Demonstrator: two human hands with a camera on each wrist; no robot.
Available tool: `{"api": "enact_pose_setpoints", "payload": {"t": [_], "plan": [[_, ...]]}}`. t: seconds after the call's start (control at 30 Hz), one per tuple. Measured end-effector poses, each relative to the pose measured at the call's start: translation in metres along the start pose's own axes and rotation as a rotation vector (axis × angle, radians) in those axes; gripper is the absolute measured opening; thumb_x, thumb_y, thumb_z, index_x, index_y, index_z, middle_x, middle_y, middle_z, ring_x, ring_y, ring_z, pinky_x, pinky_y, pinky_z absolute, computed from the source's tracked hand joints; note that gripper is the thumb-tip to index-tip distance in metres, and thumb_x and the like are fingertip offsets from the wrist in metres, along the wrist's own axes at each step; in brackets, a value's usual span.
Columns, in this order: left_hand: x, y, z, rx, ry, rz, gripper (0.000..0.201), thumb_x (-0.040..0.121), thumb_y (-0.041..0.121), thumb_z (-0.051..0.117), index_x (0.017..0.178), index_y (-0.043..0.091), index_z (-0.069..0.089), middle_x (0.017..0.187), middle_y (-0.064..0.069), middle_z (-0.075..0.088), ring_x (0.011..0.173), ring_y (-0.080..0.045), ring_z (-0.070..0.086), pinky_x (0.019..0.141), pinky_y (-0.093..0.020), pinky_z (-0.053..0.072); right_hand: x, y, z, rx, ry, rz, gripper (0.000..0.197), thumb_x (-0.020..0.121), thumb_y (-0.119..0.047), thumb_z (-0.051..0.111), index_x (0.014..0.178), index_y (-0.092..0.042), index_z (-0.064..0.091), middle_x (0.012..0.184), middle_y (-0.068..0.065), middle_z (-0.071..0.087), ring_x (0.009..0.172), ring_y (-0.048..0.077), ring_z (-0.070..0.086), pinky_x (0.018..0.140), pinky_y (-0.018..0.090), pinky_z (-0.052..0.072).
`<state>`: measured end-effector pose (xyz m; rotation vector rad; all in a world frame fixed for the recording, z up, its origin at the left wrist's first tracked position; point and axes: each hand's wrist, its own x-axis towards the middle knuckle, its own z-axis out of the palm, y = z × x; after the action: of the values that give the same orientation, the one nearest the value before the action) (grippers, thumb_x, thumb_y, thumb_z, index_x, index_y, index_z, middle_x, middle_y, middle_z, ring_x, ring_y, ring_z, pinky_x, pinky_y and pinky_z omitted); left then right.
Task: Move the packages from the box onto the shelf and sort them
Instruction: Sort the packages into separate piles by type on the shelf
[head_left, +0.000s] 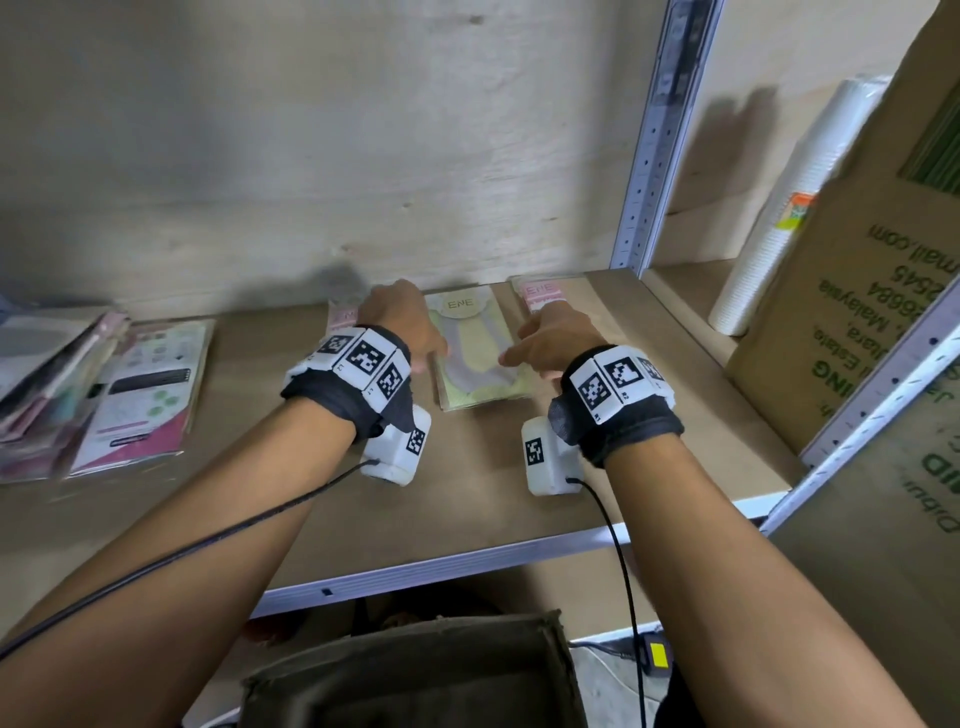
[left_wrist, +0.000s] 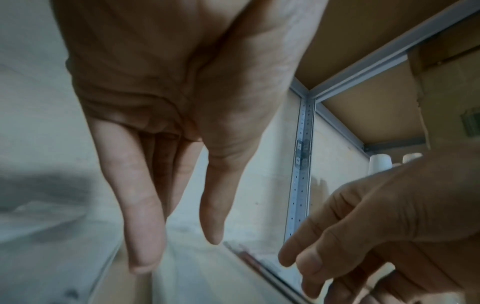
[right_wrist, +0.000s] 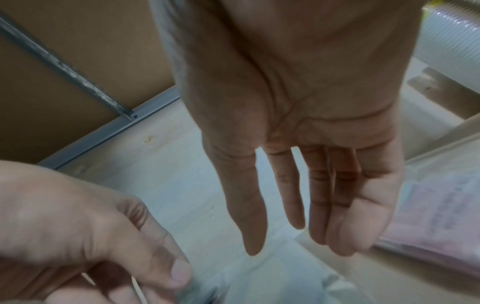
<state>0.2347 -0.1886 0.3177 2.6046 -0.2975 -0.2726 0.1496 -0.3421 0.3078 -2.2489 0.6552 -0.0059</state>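
A yellow-green package (head_left: 480, 358) marked ENE lies flat on the wooden shelf board (head_left: 467, 483), near the back wall. My left hand (head_left: 413, 332) is at its left edge and my right hand (head_left: 540, 343) at its right edge. Both hands have straight fingers and hold nothing. In the left wrist view the left thumb and fingers (left_wrist: 145, 226) point down beside the package's edge (left_wrist: 259, 265). A pink package (head_left: 540, 293) lies just right of the yellow one, and another pink one (head_left: 343, 314) is half hidden behind my left hand. The dark box (head_left: 415, 675) stands below the shelf.
A pile of mixed packages (head_left: 145, 395) lies at the shelf's left end. The metal upright (head_left: 654, 135) bounds the bay on the right. Beyond it stand a sleeve of white cups (head_left: 779, 218) and a large cardboard carton (head_left: 857, 312). The shelf's front rim (head_left: 441, 566) is white.
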Motion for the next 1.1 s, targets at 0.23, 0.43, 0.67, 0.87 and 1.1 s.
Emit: {"api": "enact_pose_setpoints", "payload": {"t": [0.23, 0.43, 0.67, 0.87, 1.1], "plan": [[-0.024, -0.038, -0.050, -0.393, 0.109, 0.025, 0.035, 0.075, 0.018, 0.087, 0.102, 0.000, 0.071, 0.089, -0.016, 0.076, 0.077, -0.025, 0.076, 0.080, -0.039, 0.063, -0.013, -0.017, 0.010, 0.081, -0.013, -0.179, 0.037, 0.081, -0.024, 0.079, 0.114, -0.012, 0.068, 0.111, 0.009, 0.069, 0.104, 0.023, 0.066, 0.096, 0.036, 0.053], [-0.047, -0.130, -0.074, -0.572, 0.234, -0.001, 0.014, 0.082, 0.014, 0.079, 0.095, 0.013, 0.074, 0.081, -0.008, 0.076, 0.078, -0.022, 0.076, 0.075, -0.037, 0.063, -0.044, -0.052, 0.049, 0.182, -0.149, -0.358, 0.025, 0.080, -0.004, 0.067, 0.104, -0.011, 0.069, 0.086, 0.009, 0.070, 0.072, 0.016, 0.063, 0.068, 0.027, 0.054], [-0.069, -0.229, -0.116, -0.598, 0.402, -0.112, 0.012, 0.082, 0.016, 0.075, 0.072, 0.021, 0.070, 0.067, 0.000, 0.075, 0.070, -0.020, 0.075, 0.070, -0.034, 0.062, -0.060, -0.114, 0.118, 0.171, -0.289, -0.419, 0.011, 0.090, -0.008, 0.066, 0.101, -0.008, 0.068, 0.080, 0.012, 0.069, 0.067, 0.022, 0.066, 0.065, 0.034, 0.059], [-0.087, -0.289, -0.137, -0.561, 0.391, -0.185, 0.009, 0.086, 0.016, 0.073, 0.078, 0.012, 0.075, 0.063, -0.002, 0.075, 0.053, -0.018, 0.071, 0.059, -0.034, 0.061, -0.050, -0.168, 0.193, 0.080, -0.398, -0.377, 0.007, 0.093, -0.002, 0.059, 0.090, -0.001, 0.065, 0.072, 0.012, 0.066, 0.058, 0.023, 0.065, 0.057, 0.031, 0.061], [-0.095, -0.303, -0.144, -0.469, 0.430, -0.139, 0.018, 0.084, 0.016, 0.071, 0.067, 0.020, 0.071, 0.060, 0.006, 0.073, 0.056, -0.012, 0.073, 0.062, -0.029, 0.061, -0.031, -0.214, 0.262, -0.105, -0.387, -0.275, 0.038, 0.083, -0.038, 0.077, 0.075, -0.011, 0.052, 0.049, 0.001, 0.063, 0.046, 0.019, 0.064, 0.047, 0.032, 0.058]]}}
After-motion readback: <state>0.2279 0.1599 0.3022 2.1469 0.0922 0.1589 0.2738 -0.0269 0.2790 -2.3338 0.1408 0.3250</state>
